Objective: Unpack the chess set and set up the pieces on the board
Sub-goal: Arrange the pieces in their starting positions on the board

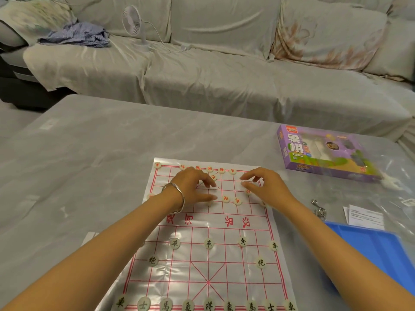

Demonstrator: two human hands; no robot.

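A plastic xiangqi board sheet (203,268) with red lines lies on the table. Black-lettered pieces (209,243) stand in rows on its near half. Red-lettered pieces (226,199) sit on the far half, some along the far edge (221,170), a few loose near the middle. My left hand (193,187), with silver bangles at the wrist, hovers over the far half, fingers spread and relaxed, thumb near a piece. My right hand (262,185) hovers beside it with fingers loosely curled above a red piece (247,191). Neither hand plainly grips a piece.
The purple xiangqi box (323,153) lies at the far right of the table. A blue tray (370,248), a paper leaflet (363,217) and small metal rings (315,204) sit at the right. A sofa with a white fan (132,21) stands behind.
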